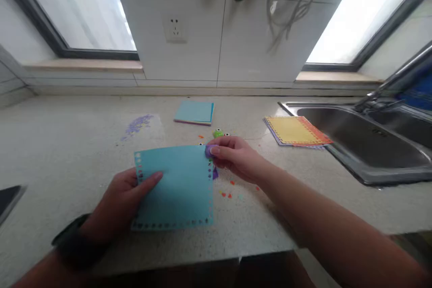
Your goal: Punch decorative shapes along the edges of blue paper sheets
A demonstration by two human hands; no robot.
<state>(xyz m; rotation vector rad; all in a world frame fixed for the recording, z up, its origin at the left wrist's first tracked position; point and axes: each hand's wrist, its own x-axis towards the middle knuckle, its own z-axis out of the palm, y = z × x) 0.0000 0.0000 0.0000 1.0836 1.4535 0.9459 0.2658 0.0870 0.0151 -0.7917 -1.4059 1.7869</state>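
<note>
My left hand grips the left side of a light blue sheet of paper, thumb on top, holding it above the counter. Small cut-out holes run along the sheet's left, bottom and right edges; its top edge looks whole. At the upper right corner, my right hand is closed on a small purple craft punch, which sits at the paper's edge. Behind that hand stands a green punch with eyes, partly hidden. Another purple piece shows below the fingers.
A stack of blue paper lies farther back. Purple paper bits are heaped at the left, and red bits lie near the sheet. Yellow and orange punched sheets rest beside the steel sink.
</note>
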